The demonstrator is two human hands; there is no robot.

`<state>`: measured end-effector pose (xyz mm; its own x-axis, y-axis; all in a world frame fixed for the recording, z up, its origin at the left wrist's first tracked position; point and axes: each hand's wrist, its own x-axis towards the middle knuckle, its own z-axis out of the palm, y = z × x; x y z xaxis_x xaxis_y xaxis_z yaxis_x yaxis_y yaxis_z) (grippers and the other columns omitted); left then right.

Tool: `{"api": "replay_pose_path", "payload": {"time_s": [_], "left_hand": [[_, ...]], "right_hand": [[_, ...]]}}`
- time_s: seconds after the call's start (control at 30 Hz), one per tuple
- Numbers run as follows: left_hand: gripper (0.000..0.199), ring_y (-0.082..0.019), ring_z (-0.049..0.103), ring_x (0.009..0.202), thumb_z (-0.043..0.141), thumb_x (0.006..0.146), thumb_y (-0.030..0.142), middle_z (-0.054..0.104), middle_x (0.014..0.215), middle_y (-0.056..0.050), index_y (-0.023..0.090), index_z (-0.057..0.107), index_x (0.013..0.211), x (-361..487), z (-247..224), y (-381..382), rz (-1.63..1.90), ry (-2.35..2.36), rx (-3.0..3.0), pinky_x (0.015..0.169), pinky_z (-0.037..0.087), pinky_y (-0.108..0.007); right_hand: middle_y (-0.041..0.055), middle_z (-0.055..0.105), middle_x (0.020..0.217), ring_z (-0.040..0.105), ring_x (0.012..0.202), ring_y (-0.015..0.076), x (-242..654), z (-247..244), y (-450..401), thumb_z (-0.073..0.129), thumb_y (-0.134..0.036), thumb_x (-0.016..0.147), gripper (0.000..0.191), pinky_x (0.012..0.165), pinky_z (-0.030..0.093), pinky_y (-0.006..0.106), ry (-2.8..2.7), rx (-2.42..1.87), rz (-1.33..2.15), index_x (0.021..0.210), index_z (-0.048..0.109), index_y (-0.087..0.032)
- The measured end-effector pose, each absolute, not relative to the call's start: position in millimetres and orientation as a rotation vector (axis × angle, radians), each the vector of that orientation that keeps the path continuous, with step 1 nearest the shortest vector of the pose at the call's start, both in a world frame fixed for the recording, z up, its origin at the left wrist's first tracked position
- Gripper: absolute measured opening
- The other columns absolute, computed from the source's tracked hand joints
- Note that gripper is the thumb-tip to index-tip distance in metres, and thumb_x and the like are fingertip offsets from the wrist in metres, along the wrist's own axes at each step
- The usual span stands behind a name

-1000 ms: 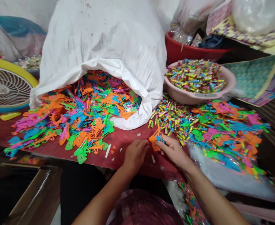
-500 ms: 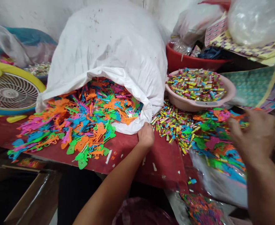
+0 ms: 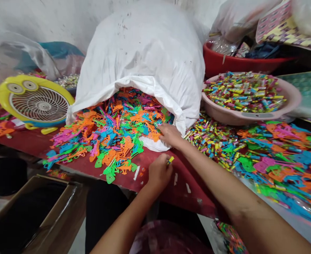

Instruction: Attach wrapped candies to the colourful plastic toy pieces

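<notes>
My left hand [image 3: 160, 173] is closed around a small yellow and blue piece [image 3: 170, 160], held over the red tabletop [image 3: 181, 187]. Just beyond it, my right hand [image 3: 169, 134] reaches to the mouth of a big white sack [image 3: 144, 46], its fingertips at the heap of colourful plastic pieces [image 3: 113, 128]. Whether those fingers grip a piece is too small to tell. The heap spills out of the sack onto the table in orange, green, blue and pink. Right of the sack lie many small wrapped tubes [image 3: 213, 141].
A pink basin [image 3: 253, 118] full of tubes stands at the right, before a red basin [image 3: 232, 65]. More plastic pieces [image 3: 282, 158] spread at the right. A yellow fan [image 3: 42, 104] is left of the sack. An open cardboard box [image 3: 54, 208] sits below the table's edge.
The view has turned right. My right hand has moved left from the right-hand pieces to the sack's mouth. My left hand has come back from the sack's edge, a small piece now showing in it.
</notes>
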<state>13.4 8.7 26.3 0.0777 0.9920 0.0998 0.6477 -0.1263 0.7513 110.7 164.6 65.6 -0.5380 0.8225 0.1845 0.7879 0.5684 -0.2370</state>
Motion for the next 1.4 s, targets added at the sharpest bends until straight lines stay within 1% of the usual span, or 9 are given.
{"api": "replay_pose_path", "payload": {"time_s": [0.17, 0.4, 0.53, 0.73, 0.87, 0.97, 1.07, 1.2, 1.4], "left_hand": [[0.029, -0.014, 0.060, 0.071, 0.055, 0.089, 0.028, 0.068, 0.088, -0.003, 0.019, 0.061, 0.117, 4, 9, 3, 1.261, 1.315, 1.318, 0.065, 0.045, -0.025], [0.024, -0.008, 0.050, 0.060, 0.065, 0.083, 0.032, 0.060, 0.076, 0.001, 0.016, 0.059, 0.099, 5, 16, -1, 1.431, 1.108, 0.867, 0.055, 0.040, -0.019], [0.029, -0.008, 0.052, 0.059, 0.068, 0.082, 0.036, 0.064, 0.079, 0.000, 0.016, 0.057, 0.100, 10, 22, -4, 1.428, 1.063, 0.800, 0.055, 0.042, -0.019], [0.032, -0.006, 0.053, 0.056, 0.073, 0.077, 0.036, 0.065, 0.076, 0.001, 0.015, 0.060, 0.096, 23, 31, -4, 1.432, 1.016, 0.691, 0.050, 0.038, -0.017], [0.035, -0.004, 0.046, 0.049, 0.078, 0.069, 0.033, 0.061, 0.066, 0.005, 0.013, 0.061, 0.092, 24, 31, -1, 1.373, 1.036, 0.620, 0.047, 0.033, -0.015], [0.037, -0.003, 0.043, 0.047, 0.080, 0.068, 0.033, 0.060, 0.065, 0.005, 0.013, 0.061, 0.093, 22, 32, -1, 1.312, 1.035, 0.642, 0.046, 0.031, -0.015], [0.037, -0.005, 0.049, 0.052, 0.079, 0.071, 0.036, 0.064, 0.072, 0.001, 0.013, 0.062, 0.095, 23, 31, -3, 1.239, 0.957, 0.746, 0.047, 0.035, -0.015], [0.030, -0.007, 0.054, 0.059, 0.074, 0.079, 0.037, 0.063, 0.076, 0.001, 0.016, 0.060, 0.095, 26, 25, -5, 1.276, 0.936, 0.817, 0.054, 0.042, -0.017], [0.022, -0.008, 0.054, 0.063, 0.072, 0.080, 0.031, 0.059, 0.075, 0.003, 0.018, 0.058, 0.092, 31, 15, -3, 1.380, 1.060, 0.967, 0.058, 0.044, -0.018]], "right_hand": [[0.0038, 0.057, 0.080, 0.053, 0.076, 0.0186, 121, 65, 151, 0.067, -0.011, 0.079, 0.005, 0.067, 0.037, 0.025, -2.465, -1.334, 0.317, 0.078, 0.064, -0.015], [-0.0009, 0.054, 0.068, 0.049, 0.061, 0.0153, 155, 66, 100, 0.065, -0.043, 0.082, 0.028, 0.055, 0.034, 0.023, -1.932, -1.201, 1.038, 0.078, 0.058, -0.017], [0.0015, 0.060, 0.077, 0.052, 0.067, 0.0164, 173, 67, 60, 0.071, -0.049, 0.079, 0.034, 0.059, 0.038, 0.023, -1.687, -1.154, 1.267, 0.082, 0.061, -0.017], [0.0029, 0.062, 0.082, 0.056, 0.071, 0.0172, 180, 55, 22, 0.069, -0.048, 0.086, 0.033, 0.061, 0.042, 0.024, -1.657, -1.173, 1.240, 0.090, 0.064, -0.016], [0.0027, 0.062, 0.084, 0.058, 0.066, 0.0161, 185, 54, 11, 0.051, -0.042, 0.100, 0.030, 0.059, 0.048, 0.025, -1.660, -1.138, 1.247, 0.115, 0.060, -0.017], [0.0101, 0.061, 0.113, 0.062, 0.098, 0.0216, 192, 62, 11, 0.040, -0.028, 0.103, 0.035, 0.084, 0.053, 0.036, -1.946, -1.103, 0.772, 0.135, 0.054, -0.021], [0.0112, 0.046, 0.141, 0.046, 0.127, 0.0266, 200, 69, 16, 0.043, -0.018, 0.101, 0.038, 0.103, 0.042, 0.045, -2.279, -0.949, 0.336, 0.135, 0.057, -0.027], [0.0103, 0.060, 0.122, 0.058, 0.108, 0.0264, 211, 69, 20, 0.050, -0.023, 0.102, 0.024, 0.093, 0.046, 0.042, -2.381, -0.965, 0.287, 0.121, 0.065, -0.024], [0.0021, 0.065, 0.079, 0.061, 0.061, 0.0165, 203, 67, 7, 0.058, -0.043, 0.098, 0.025, 0.056, 0.050, 0.025, -1.677, -1.243, 0.936, 0.103, 0.064, -0.018]]}}
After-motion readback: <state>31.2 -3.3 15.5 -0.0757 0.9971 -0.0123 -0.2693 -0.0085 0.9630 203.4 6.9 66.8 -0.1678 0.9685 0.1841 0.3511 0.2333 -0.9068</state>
